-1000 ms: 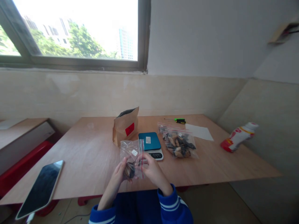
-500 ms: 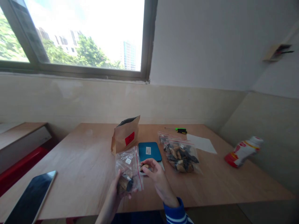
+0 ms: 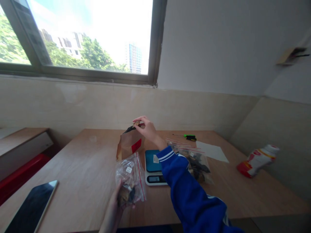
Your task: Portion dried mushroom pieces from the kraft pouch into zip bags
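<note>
Right sleeve: long and loose; bright blue cloth [image 3: 191, 197] is seen from the centre to the lower right of the frame, marked by soft folds.
Cuff [image 3: 166, 153]: blue, ringed by narrow white stripes, placed just right of centre.
Sleeve trim [image 3: 217, 198]: white, shown in the lower right; its full course is hidden by folds.
Right hand [image 3: 146, 130]: left bare, fingers and thumb uncovered.
Left hand [image 3: 115, 201]: bare, partly hidden.
Left forearm [image 3: 109, 218]: bare where it is shown, cut off by the bottom edge.
Lower clothing [image 3: 148, 229]: dark blue, glimpsed at bottom centre.
</note>
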Demonstrator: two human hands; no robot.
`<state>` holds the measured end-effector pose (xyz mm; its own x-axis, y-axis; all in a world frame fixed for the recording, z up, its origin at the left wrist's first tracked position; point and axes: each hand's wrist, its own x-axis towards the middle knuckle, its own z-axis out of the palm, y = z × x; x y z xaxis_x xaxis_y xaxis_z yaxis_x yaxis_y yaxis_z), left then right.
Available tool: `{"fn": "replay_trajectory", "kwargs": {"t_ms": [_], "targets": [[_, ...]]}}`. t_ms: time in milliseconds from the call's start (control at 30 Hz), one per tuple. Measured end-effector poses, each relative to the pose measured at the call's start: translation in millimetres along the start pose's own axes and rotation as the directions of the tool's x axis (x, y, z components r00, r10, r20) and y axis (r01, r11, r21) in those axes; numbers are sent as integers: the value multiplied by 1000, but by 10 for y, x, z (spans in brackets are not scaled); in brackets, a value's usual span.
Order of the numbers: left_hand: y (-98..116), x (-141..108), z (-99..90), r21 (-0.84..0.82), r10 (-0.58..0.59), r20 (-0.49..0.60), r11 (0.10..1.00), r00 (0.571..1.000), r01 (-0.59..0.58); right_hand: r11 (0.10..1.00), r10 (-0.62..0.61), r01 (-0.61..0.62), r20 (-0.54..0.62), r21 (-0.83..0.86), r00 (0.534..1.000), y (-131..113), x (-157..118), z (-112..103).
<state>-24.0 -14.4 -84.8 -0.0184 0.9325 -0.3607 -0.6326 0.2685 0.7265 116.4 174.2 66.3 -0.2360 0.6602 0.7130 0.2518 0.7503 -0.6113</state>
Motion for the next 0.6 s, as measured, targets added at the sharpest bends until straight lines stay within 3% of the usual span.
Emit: {"fn": "replay_trajectory", "kwargs": {"t_ms": [200,367,433,500,600], "targets": [[49,-8,-17,-4,32,-66,999,997,-32,966,-51,81,127,-247,991,124,-188,22],[58,-23,8,16,23,-63,1000,998,-22,879,-78,222,330,-423,941,24,-163,21],[74,-46,23,21,40,-45,999,998,-39,892,-65,192,305,-409,950,-71,-147,7],[102,-77,37,33,64,-38,997,997,-63,933,-59,120,185,-338,981,-205,-195,-42],[154,-126,56,54,78,-19,996,997,-77,998,50,-50,3,-40,999,-416,-449,-157]]}}
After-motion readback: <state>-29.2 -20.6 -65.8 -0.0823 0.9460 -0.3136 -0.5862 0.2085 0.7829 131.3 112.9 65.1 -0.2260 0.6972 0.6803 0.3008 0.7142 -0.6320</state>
